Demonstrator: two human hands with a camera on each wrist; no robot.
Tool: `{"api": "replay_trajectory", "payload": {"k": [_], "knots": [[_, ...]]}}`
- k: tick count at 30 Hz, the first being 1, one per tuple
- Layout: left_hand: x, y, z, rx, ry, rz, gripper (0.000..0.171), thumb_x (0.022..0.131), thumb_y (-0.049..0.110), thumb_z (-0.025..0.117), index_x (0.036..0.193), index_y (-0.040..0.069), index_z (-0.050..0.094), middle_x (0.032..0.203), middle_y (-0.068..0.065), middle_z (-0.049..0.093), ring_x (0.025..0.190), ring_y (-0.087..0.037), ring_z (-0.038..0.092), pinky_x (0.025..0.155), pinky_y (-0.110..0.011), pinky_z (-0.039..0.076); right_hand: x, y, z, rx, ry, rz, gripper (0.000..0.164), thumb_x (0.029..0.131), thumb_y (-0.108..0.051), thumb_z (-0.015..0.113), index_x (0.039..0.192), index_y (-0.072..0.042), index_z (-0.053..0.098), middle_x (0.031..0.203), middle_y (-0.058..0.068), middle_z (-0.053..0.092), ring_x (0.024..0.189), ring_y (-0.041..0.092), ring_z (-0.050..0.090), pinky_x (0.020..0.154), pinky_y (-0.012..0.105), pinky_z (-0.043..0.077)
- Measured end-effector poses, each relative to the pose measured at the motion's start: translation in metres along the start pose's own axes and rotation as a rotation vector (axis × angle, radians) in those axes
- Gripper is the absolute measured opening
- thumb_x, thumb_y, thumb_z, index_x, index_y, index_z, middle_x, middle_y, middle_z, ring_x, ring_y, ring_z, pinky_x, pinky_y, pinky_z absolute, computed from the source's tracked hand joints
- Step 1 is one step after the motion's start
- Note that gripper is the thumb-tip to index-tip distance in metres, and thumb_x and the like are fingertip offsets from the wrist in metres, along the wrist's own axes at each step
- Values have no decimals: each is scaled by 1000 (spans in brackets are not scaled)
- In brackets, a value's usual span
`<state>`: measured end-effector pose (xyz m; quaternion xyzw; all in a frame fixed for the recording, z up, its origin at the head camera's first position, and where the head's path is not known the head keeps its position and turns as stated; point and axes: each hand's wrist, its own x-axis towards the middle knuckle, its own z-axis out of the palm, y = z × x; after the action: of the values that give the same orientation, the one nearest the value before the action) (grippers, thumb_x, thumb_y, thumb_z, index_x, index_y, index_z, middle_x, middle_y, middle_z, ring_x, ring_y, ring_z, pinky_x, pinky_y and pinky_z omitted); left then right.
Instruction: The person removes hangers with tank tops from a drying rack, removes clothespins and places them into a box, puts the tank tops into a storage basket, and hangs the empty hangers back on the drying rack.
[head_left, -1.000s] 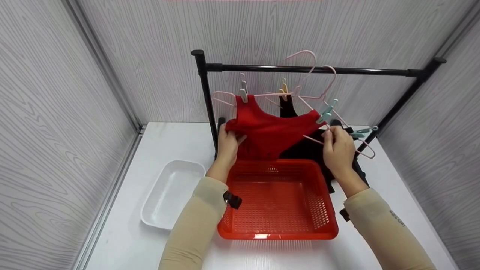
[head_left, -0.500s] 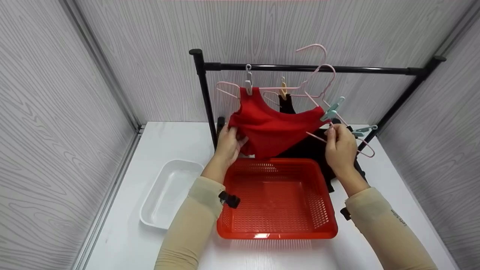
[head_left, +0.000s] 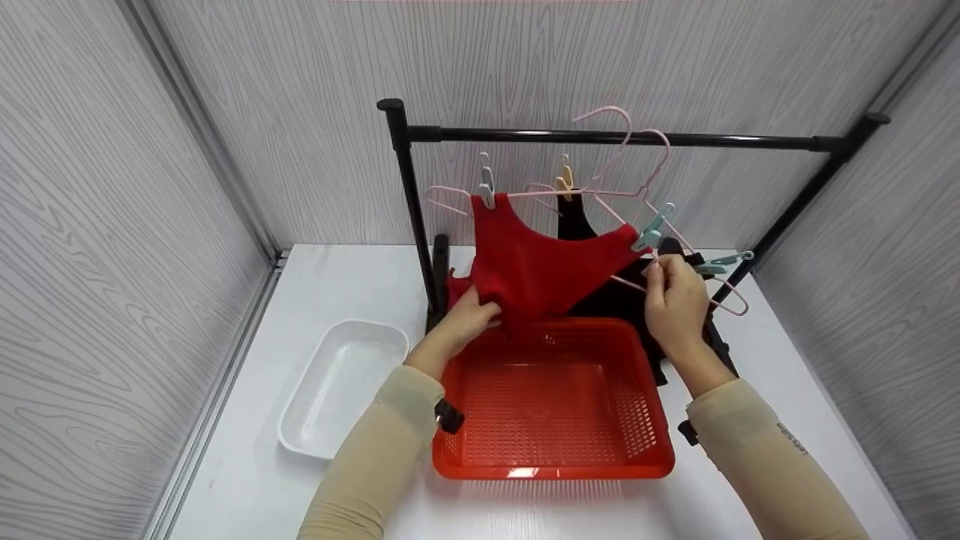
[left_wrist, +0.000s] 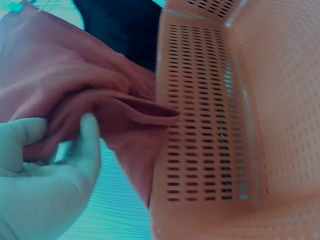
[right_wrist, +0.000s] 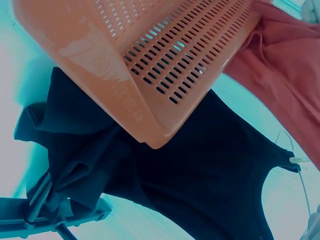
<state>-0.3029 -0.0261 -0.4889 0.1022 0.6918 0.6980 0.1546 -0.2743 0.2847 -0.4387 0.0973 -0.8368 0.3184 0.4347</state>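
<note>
A red tank top [head_left: 540, 259] hangs from a pink wire hanger [head_left: 540, 193], fixed by a pale grey clothespin [head_left: 487, 187] on one strap and a light blue clothespin [head_left: 654, 227] on the other. My right hand [head_left: 679, 304] pinches the hanger's right arm just below the blue clothespin. Low on the garment's left side, my left hand [head_left: 466, 322] grips a fold of the red cloth between thumb and fingers; the left wrist view shows the bunched fabric [left_wrist: 110, 100] close to the basket. The hanger's hook overlaps the black rail [head_left: 517, 136] in the head view.
Behind it, a black garment [right_wrist: 200, 165] hangs on a second pink hanger with a yellow clothespin [head_left: 565, 178] and another blue one [head_left: 724, 262]. A red perforated basket [head_left: 555, 474] stands in front of the rack. To its left lies a white tray [head_left: 311, 382].
The red tank top and its hanger rose slightly, then came back down. My left hand moved lower along the garment's side, while the right keeps its pinch on the hanger.
</note>
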Motion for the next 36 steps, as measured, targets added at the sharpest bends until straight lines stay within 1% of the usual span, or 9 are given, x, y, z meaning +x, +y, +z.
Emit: {"api": "replay_trajectory", "payload": {"k": [4, 9, 12, 18, 23, 27, 31, 33, 36], "knots": [[-1, -11, 0, 335, -6, 81, 62, 84, -7, 47, 145, -3, 39, 141, -16, 51, 126, -23, 48, 109, -39, 38, -1, -1, 1, 2, 2, 0, 21, 97, -17, 54, 87, -2, 64, 80, 18, 64, 74, 41, 57, 69, 52, 39], [2, -19, 2, 801, 71, 115, 43, 87, -4, 54, 130, -3, 53, 127, -18, 59, 118, -33, 56, 104, -45, 44, -1, -1, 1, 5, -2, -8, 22, 98, -17, 53, 87, -1, 64, 79, 18, 63, 74, 41, 56, 69, 52, 39], [5, -24, 5, 935, 93, 103, 35, 92, 5, 61, 127, 2, 57, 125, -14, 61, 119, -35, 55, 100, -50, 46, -1, -2, 1, 7, -7, -3, 22, 98, -17, 53, 87, -2, 64, 79, 18, 63, 74, 40, 56, 69, 52, 39], [13, -34, 9, 948, 163, 104, 33, 93, 19, 69, 122, 5, 62, 121, -14, 64, 119, -36, 56, 97, -54, 47, -3, -3, 2, 15, 2, 2, 21, 97, -16, 54, 86, -2, 64, 79, 17, 63, 72, 38, 56, 67, 51, 38], [18, -42, 10, 890, 308, 112, 17, 89, 8, 67, 106, 2, 68, 106, -15, 68, 104, -36, 64, 90, -50, 52, -3, -3, 3, 19, 5, -6, 20, 97, -14, 54, 86, -1, 64, 78, 16, 63, 70, 36, 57, 65, 51, 38], [21, -45, 10, 886, 381, 118, 9, 88, 2, 65, 97, 0, 67, 100, -17, 68, 99, -38, 64, 87, -50, 52, -3, -3, 2, 14, -3, -10, 20, 98, -14, 54, 86, -1, 64, 78, 17, 64, 70, 37, 57, 65, 51, 38], [20, -44, 10, 864, 399, 140, 14, 93, 2, 60, 106, -4, 62, 105, -21, 66, 103, -41, 63, 91, -51, 51, -2, -2, 2, 15, -5, -6, 20, 97, -15, 55, 86, -1, 64, 79, 17, 64, 71, 38, 57, 65, 51, 38], [19, -43, 9, 815, 403, 140, 27, 96, 3, 56, 121, -6, 57, 106, -22, 66, 102, -40, 64, 90, -51, 51, -2, -2, 1, 11, -8, -7, 20, 97, -15, 55, 86, -2, 64, 79, 17, 64, 71, 39, 57, 65, 51, 39], [19, -39, 8, 716, 431, 146, 33, 100, 8, 52, 131, -3, 49, 103, -23, 68, 96, -39, 66, 86, -51, 52, -3, -1, 0, 7, -12, -12, 20, 97, -15, 54, 86, -1, 64, 79, 17, 64, 72, 39, 58, 65, 51, 39]]}}
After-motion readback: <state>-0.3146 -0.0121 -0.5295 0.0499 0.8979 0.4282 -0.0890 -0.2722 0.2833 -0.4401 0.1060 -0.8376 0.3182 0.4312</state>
